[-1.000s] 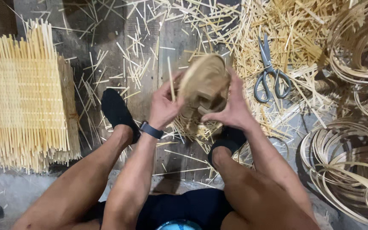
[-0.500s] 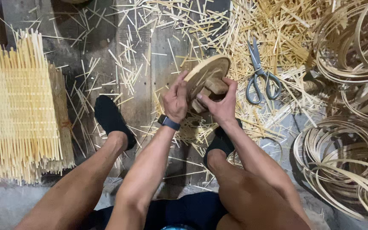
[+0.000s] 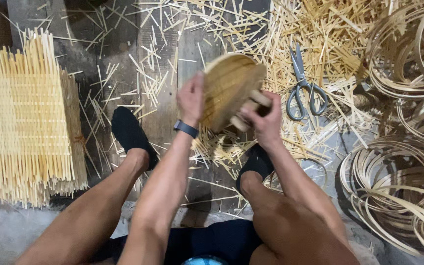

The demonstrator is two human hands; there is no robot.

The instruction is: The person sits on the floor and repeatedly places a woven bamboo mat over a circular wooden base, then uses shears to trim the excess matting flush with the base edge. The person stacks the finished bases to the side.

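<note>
Nearest the camera, at six o'clock, two bare knees spread apart, with black slip-on shoes (image 3: 131,135) planted on the dark plank floor (image 3: 165,59). Above them, near the centre of the view, both hands hold up a small round woven bamboo basket (image 3: 229,86), clear of the floor and tilted so its pale slatted underside faces the camera. The left hand (image 3: 191,100), with a dark wristband (image 3: 186,128) below it, presses flat against the basket's nine o'clock edge; the right hand (image 3: 266,122) closes a firm grip on the rim at four o'clock, fingers (image 3: 258,98) curled over into the opening. What lies inside the basket cannot be told, since its mouth turns away. It looks light and springy, stiff along the slats yet likely to crack if squeezed hard, so the banded rim seems the soundest place to take hold. At nine o'clock a tall stack of flat woven bamboo mats (image 3: 23,122) rests on the floor. At two o'clock grey metal scissors (image 3: 303,86) lie open-handled among loose pale bamboo offcuts (image 3: 330,34). Farthest off, from one to four o'clock, coils of thin bamboo hoops (image 3: 398,172) pile up against each other
</note>
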